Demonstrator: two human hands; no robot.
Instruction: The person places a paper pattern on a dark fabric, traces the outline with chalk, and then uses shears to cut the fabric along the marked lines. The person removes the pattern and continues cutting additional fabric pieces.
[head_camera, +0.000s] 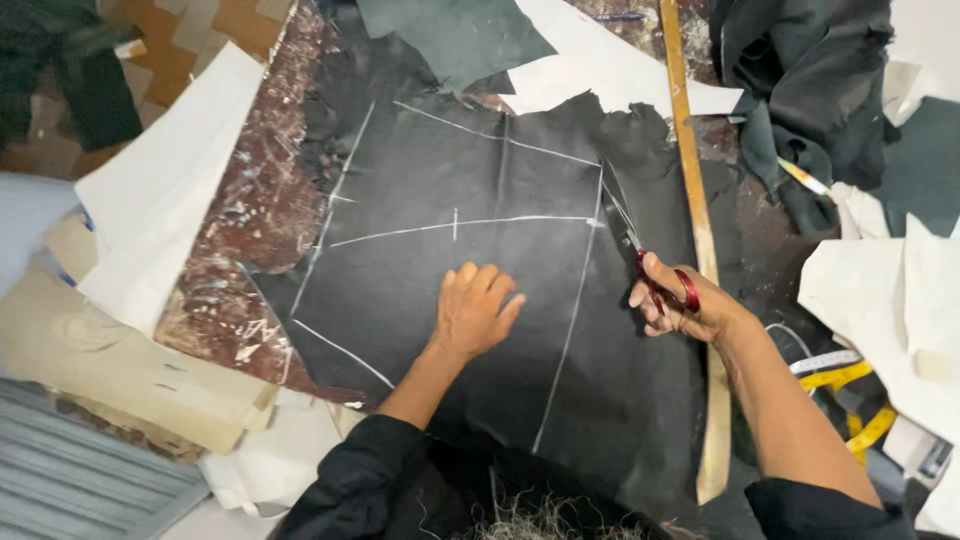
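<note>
**Scissors working at a chalk line on black leather**

A large black leather sheet (470, 260) is lying spread over the worn, reddish-brown surface (255, 215), taking up the middle of the view and marked with white chalk lines (575, 300). The left hand (472, 310) is resting flat on the sheet near its centre, fingers (490, 285) spread wide and pressing down, gripping nothing. The right hand (680, 300) is holding red-handled scissors (640, 245), its fingers curled through the loops; the blades are pointing away from the person and sitting at the upper end of the long chalk line on the sheet's right side. A long wooden ruler (695, 220) is lying just beside that hand, running along the sheet's right edge. A yellow measuring tape (850, 385) is lying near the right forearm. Pale paper patterns (160, 190) are overlapping the surface at the left, and dark scraps (810, 90) are piled at the upper right.
</note>
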